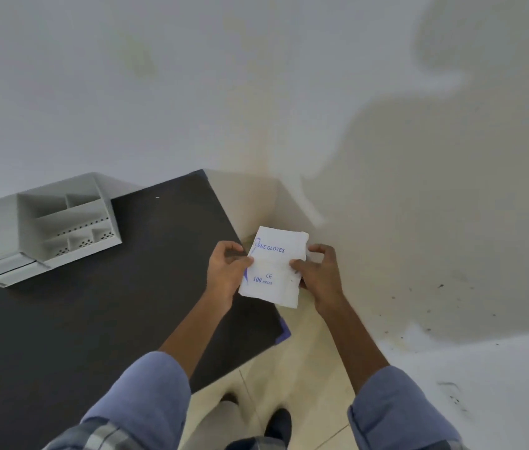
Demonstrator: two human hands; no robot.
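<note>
A person holds a white packet of gloves [274,267] in the air with 2 bare hands, and it rests on nothing. The left grip [226,271] pinches the left edge of the packet, with the thumb on the printed front and the other fingers curled behind it. The right grip [320,277] pinches the right edge in the same way: its thumb lies on the front and its fingers are bent around the upper right corner. The packet is flat and a little tilted, with its front toward the camera. On it I can read blue print: "GLOVES", "CE" and "100". It hangs just over the right edge of the dark worktop [126,303], partly above the pale tiled floor [315,368], near the corner where the worktop meets the wall [256,76]. Both forearms are bare, and the blue sleeves [146,394] are rolled up near the elbows. On the far left of the worktop, against the wall, stands a grey organizer [45,228] with several compartments; some of them have small holes in the bottom. It is well apart from the packet. Below the arms, 2 dark shoes [281,423] stand on the floor.
</note>
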